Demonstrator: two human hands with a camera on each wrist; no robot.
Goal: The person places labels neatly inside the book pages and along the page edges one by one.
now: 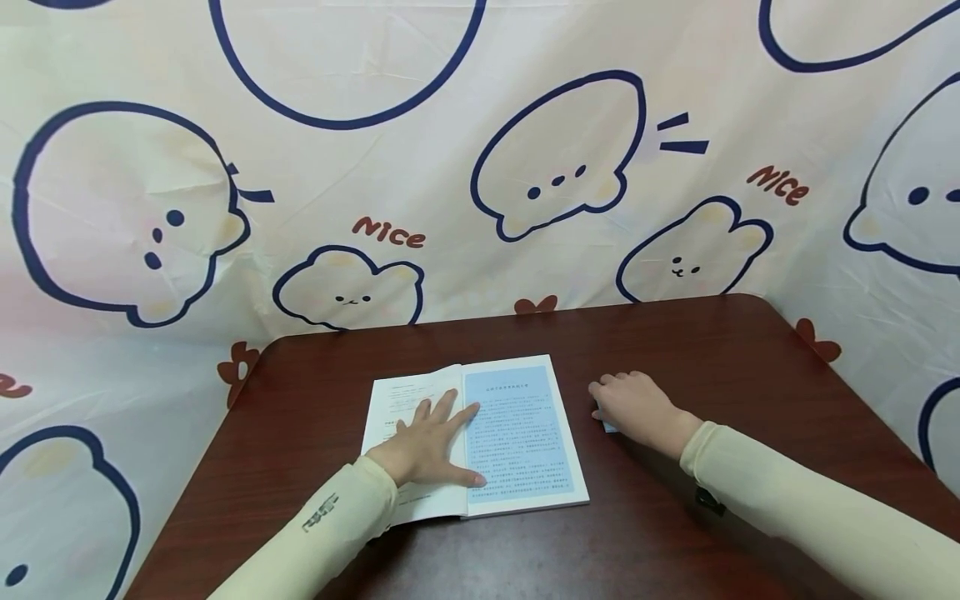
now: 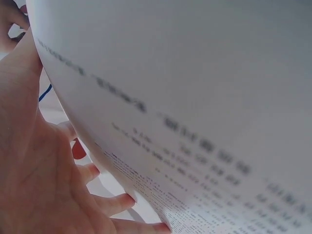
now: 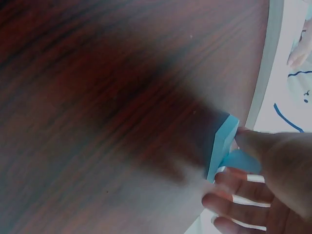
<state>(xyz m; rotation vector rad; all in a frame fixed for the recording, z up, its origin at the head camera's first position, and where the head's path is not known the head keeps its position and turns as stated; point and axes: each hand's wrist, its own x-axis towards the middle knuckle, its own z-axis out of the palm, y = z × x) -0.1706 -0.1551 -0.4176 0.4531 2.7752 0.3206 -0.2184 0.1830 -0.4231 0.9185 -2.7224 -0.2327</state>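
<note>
An open book (image 1: 517,437) lies on the brown table, its left page white with print and its right page printed on a pale blue panel. My left hand (image 1: 426,446) rests on it with fingers spread, mostly over the left page; the thumb and index finger reach across the fold. In the left wrist view the fingertips touch the white page (image 2: 146,161). Right of the book, my right hand (image 1: 637,407) grips a small, flat light-blue block (image 3: 223,146) between thumb and fingers, low over the table. From the head, only a blue corner shows under the hand.
The dark brown table (image 1: 300,400) has rounded far corners. A pale cloth (image 1: 450,283) with cartoon outlines and "Nice" lettering hangs behind and along both sides. A gap of table separates the book's right edge from my right hand.
</note>
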